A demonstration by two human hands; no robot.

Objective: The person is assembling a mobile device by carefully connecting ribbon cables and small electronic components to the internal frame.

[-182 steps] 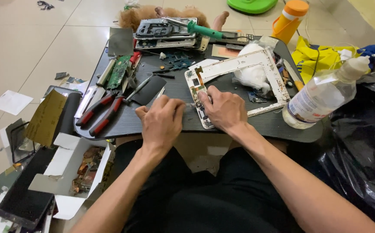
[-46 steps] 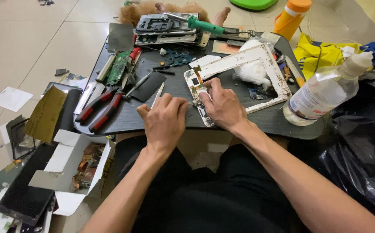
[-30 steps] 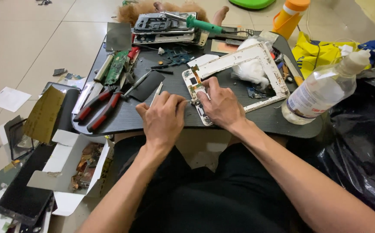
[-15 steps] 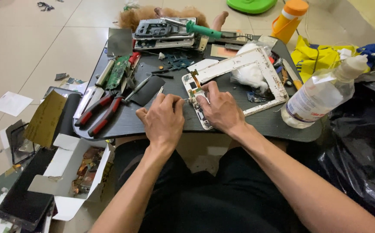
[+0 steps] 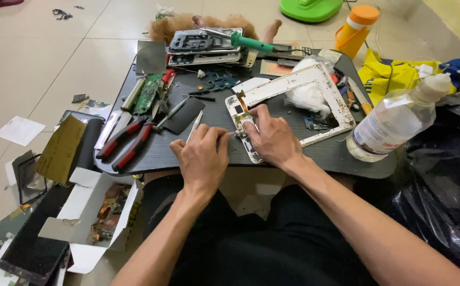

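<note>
A white tablet frame [image 5: 314,79] with bare electronics along its near-left edge lies on a small dark work table [image 5: 198,151]. My right hand [image 5: 272,139] presses down on that near-left edge, fingers bent over the small board with its orange flex strip [image 5: 240,99]. My left hand [image 5: 204,156] sits just left of it, fingers pinched on a thin metal tool [image 5: 194,125] that points up and away; the tip by the frame is hidden under my fingers. A wad of white tissue [image 5: 307,97] rests inside the frame.
Red-handled pliers [image 5: 126,144], a green circuit board [image 5: 148,93], a green-handled soldering iron [image 5: 256,43] and stacked device shells [image 5: 204,45] crowd the table. A clear plastic bottle [image 5: 394,121] stands at the right edge. An open cardboard box [image 5: 100,212] and dark screens lie on the floor left.
Both hands have stayed on the frame's near-left edge with only small finger shifts. The view has wobbled slightly.
</note>
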